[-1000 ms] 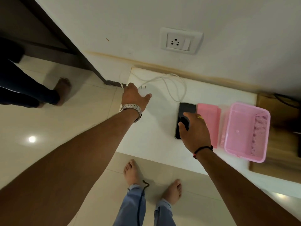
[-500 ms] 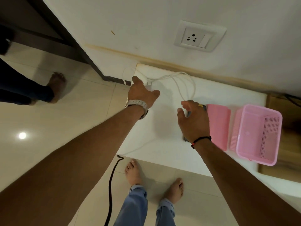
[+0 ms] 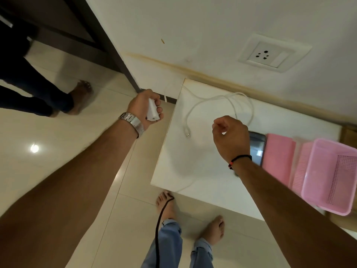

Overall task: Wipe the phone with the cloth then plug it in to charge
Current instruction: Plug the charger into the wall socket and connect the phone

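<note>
Charger block lifted, cable loose on the tabletop (image 3: 202,171)

The left hand (image 3: 143,108) grips the white adapter (image 3: 152,112) off the edge. The right hand (image 3: 230,136), loosely curled and apparently empty, hovers over the phone (image 3: 257,147), which lies beside the pink cloth (image 3: 278,157); the cable (image 3: 208,101) sprawls nearby.

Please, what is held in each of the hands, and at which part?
Left hand grips the white charger around its body. Right hand seems empty, fingers curled above the table.
</note>
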